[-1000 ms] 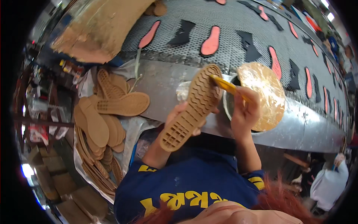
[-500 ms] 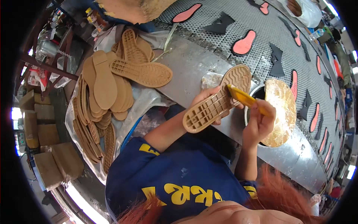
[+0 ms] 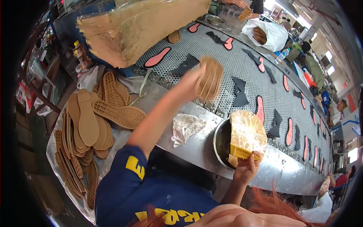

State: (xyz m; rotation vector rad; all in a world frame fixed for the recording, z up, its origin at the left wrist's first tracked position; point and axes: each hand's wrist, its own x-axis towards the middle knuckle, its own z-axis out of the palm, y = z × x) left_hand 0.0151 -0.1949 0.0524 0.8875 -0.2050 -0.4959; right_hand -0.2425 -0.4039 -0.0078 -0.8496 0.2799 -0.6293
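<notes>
My left hand point(image 3: 189, 81) is stretched out over the perforated conveyor belt point(image 3: 242, 60) and grips a tan rubber shoe sole point(image 3: 209, 77), blurred with motion. My right hand point(image 3: 247, 168) holds a yellow brush point(image 3: 242, 152) at the rim of a round metal bowl point(image 3: 220, 143). A sheet crusted with yellowish glue point(image 3: 247, 130) covers most of that bowl. A crumpled white rag point(image 3: 185, 126) lies on the steel ledge between my arms.
A heap of tan soles point(image 3: 94, 121) lies on plastic sheeting at my left. Pink insoles point(image 3: 157, 57) and black cut pieces point(image 3: 239, 90) are spread along the belt. A large brown block point(image 3: 143, 22) leans at the far left. A white bag point(image 3: 270, 36) and other people are at the far end.
The sole was in front of my chest with the brush against it. Now my left hand has carried it out over the belt, and my right hand has dropped the brush to the bowl.
</notes>
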